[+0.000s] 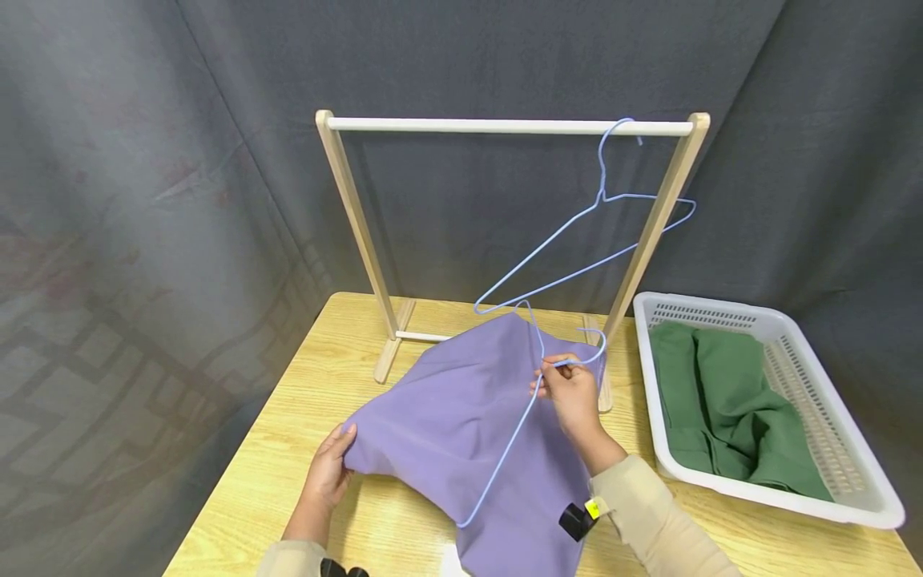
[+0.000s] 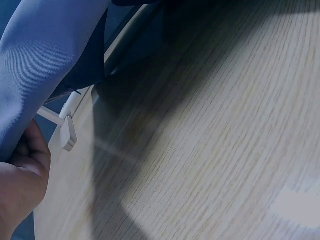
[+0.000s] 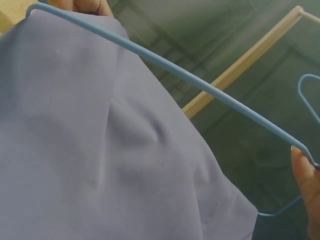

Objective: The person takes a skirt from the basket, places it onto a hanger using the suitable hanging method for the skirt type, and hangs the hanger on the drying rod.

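A purple cloth spreads over the front of the table and hangs past its near side. At its left corner, my left hand pinches the edge between thumb and fingers; the left wrist view also has this hand at the cloth. My right hand holds a light blue hanger by the neck, below its hook. One sloping arm of that hanger crosses in front of the cloth, and its bottom bar is mostly hidden by the fabric. Another blue hanger hangs from the rack's bar.
A wooden rack with a white top bar stands at the back of the table. On the right, a white basket contains folded green cloth. Dark grey curtains surround the table.
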A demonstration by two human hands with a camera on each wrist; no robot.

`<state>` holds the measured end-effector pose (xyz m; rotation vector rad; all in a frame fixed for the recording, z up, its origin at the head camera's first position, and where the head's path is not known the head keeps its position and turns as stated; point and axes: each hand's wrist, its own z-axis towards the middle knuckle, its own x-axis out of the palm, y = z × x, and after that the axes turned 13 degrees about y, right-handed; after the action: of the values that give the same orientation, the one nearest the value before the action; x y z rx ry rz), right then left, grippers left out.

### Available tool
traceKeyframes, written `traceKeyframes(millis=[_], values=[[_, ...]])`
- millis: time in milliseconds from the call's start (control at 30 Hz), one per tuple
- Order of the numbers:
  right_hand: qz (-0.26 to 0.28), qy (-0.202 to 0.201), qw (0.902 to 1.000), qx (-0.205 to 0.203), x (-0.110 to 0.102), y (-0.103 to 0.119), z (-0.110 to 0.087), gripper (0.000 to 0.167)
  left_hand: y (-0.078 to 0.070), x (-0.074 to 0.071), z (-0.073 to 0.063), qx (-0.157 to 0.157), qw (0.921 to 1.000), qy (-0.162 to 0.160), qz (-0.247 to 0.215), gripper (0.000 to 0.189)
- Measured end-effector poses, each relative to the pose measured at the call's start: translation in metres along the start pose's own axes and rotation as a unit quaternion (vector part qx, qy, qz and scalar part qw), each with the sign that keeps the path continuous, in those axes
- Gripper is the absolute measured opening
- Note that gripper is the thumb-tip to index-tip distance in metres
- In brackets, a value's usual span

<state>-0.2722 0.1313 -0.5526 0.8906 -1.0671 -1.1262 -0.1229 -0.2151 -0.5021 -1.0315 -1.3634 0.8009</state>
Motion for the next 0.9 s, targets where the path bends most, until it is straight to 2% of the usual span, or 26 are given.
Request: traceKeyframes(millis=[333, 533, 900], values=[[0.004, 0.014, 0.9998, -0.012, -0.001, 0.000, 0.006, 0.022, 0.005, -0.004, 0.002, -0.029, 0.9973, -0.038, 0.055, 0.020], [0.016, 0.017, 0.9996, -0.017, -0.002, 0.001, 0.006, 0.030, 0.008, -0.004, 0.003, -0.031, 0.9966, -0.044, 0.062, 0.021], [0.022, 0.025, 0.9990, -0.030, -0.005, -0.003, 0.010, 0.030, 0.012, -0.005, 0.003, -0.053, 0.9940, -0.057, 0.076, 0.018]])
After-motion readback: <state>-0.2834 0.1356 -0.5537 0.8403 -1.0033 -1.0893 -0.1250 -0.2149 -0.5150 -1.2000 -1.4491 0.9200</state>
